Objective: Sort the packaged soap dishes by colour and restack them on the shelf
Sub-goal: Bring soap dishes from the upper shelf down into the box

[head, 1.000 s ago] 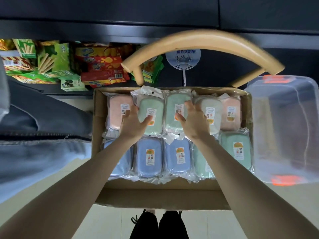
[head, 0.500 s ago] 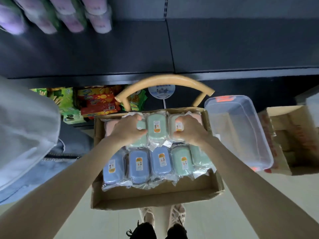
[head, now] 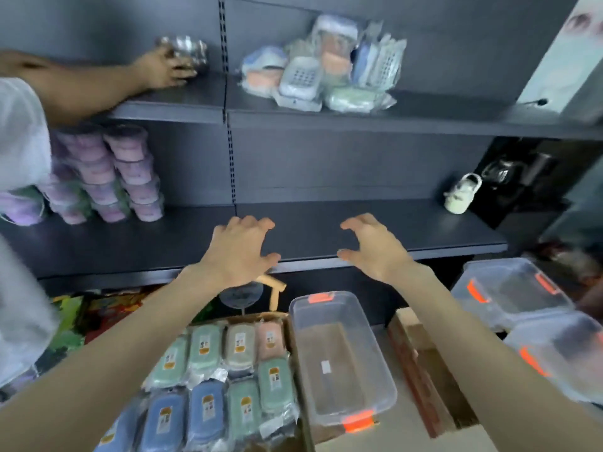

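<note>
my left hand (head: 239,252) and right hand (head: 375,247) hover, fingers spread, gripping nothing, at the shelf (head: 359,230). cardboard box (head: 251,318) at 6 o'clock holds soap dishes (head: 205,350), long axes roughly toward 12; clear bin (head: 339,357) at its 3.

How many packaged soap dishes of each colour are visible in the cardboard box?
Green soap dishes: 4
Blue soap dishes: 3
Cream soap dish: 1
Pink soap dish: 1
Total: 9 in view; the left arm may hide more.
</note>
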Motion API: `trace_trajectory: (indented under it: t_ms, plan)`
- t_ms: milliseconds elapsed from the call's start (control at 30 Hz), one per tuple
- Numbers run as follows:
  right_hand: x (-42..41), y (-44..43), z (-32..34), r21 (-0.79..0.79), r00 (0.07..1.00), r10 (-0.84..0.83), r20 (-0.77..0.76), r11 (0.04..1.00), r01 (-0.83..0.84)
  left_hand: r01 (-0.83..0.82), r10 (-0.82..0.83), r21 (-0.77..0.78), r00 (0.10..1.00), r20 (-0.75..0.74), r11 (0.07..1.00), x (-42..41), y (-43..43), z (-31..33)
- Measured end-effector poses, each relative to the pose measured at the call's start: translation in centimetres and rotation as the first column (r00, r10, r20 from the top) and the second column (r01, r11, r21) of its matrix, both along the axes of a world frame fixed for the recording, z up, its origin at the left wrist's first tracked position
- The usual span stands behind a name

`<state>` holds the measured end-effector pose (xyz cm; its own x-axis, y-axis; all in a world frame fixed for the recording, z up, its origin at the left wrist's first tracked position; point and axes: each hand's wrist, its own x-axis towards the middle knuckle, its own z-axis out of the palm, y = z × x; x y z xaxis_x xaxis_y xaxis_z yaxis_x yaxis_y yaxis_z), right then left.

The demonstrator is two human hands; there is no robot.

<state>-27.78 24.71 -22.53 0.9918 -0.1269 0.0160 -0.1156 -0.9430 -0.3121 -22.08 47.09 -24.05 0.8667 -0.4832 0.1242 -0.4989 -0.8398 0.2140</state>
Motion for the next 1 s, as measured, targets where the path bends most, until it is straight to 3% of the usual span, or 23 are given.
trace_trajectory:
  t_ms: [267, 600, 1000]
  plan:
    - [-5.0, -9.7, 8.0, -0.065, 0.982, 0.051, 0.182, 0.997, -0.04, -0.019, 0.025, -0.031, 0.98, 0.195, 0.999, -5.3, -9.4, 7.2]
    - [0.9, -19.3, 14.2, -0.062, 0.943, 0.051, 0.329, 0.998, -0.032, 0.013, 0.026, -0.105, 0.934, 0.358, 0.994, 0.5, -19.0, 14.7]
    - [17.0, -24.9, 14.2, -0.065, 0.958, 0.15, 0.246, 0.988, -0.138, -0.099, 0.15, -0.202, 0.955, 0.256, 0.974, 14.2, -24.2, 13.0]
